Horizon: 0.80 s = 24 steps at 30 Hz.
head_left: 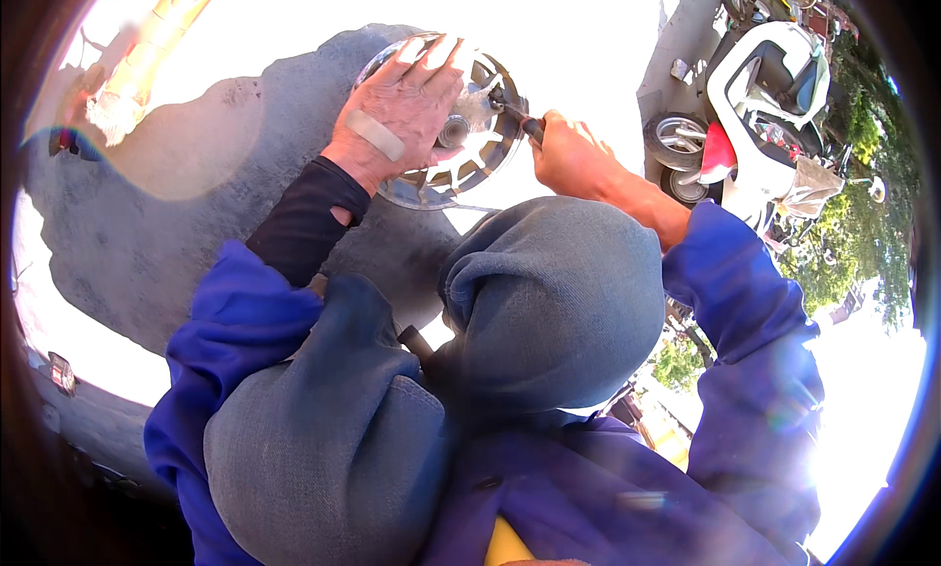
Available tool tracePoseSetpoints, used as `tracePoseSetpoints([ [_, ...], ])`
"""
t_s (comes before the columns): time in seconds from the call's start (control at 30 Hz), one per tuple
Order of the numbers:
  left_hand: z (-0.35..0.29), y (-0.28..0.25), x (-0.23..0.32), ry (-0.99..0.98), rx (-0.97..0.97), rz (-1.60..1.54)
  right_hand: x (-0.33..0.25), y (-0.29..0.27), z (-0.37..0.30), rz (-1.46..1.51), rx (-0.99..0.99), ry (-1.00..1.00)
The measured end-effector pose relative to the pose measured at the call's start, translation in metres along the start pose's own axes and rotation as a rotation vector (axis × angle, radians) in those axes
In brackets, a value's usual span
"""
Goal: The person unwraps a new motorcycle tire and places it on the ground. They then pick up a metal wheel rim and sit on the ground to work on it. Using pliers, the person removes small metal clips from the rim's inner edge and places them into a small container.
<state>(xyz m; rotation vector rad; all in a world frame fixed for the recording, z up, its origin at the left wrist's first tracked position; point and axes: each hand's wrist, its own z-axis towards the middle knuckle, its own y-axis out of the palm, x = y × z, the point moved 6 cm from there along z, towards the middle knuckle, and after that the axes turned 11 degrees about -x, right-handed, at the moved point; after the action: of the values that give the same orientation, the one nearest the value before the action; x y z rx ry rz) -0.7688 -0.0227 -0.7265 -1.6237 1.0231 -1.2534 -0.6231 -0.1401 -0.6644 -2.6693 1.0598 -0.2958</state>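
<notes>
One wide head view shows a spoked metal wheel [478, 113] at 12 o'clock, lying on grey, shaded ground [284, 115] with glaring light beyond it. The person's left hand [397, 120] reaches in from about 8 o'clock and rests over the wheel's 10 o'clock side; its fingers are stretched out and nearly together, laid flat on the wheel rather than gripping it. A pale adhesive strip [375, 136] crosses the back of that hand, near the dark cuff [312, 218]. At the wheel's 3 o'clock side, the right hand [573, 159] has its fingers curled tightly around a dark-handled tool [532, 129], whose far end sits over the wheel, toward 1 or 2 o'clock from the hub [454, 131]; whether it touches there I cannot tell. Two denim-covered knees [559, 301] rise below the wheel, between blue sleeves [750, 321]. Out at 2 o'clock stands a white and red motorcycle [765, 125], with greenery [867, 125] behind it. A long yellow-orange shape [162, 47], its kind unclear, slants at 10 o'clock.
</notes>
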Motion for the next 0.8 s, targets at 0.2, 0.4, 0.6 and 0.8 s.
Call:
tracePoseSetpoints([
  [0.2,0.003,-0.003,0.002,0.038,-0.085,0.128,0.002,-0.003,0.002,0.021,-0.076,0.086],
  [0.4,0.003,-0.002,0.002,-0.039,-0.008,0.247,0.016,-0.025,0.019,0.315,-0.421,0.117],
  [0.6,0.000,0.011,0.004,-0.058,0.069,0.146,0.016,-0.032,0.022,0.215,-0.508,0.126],
  [0.8,-0.003,0.013,0.001,-0.026,-0.097,0.277,-0.010,-0.023,-0.007,-0.053,-0.194,0.105],
])
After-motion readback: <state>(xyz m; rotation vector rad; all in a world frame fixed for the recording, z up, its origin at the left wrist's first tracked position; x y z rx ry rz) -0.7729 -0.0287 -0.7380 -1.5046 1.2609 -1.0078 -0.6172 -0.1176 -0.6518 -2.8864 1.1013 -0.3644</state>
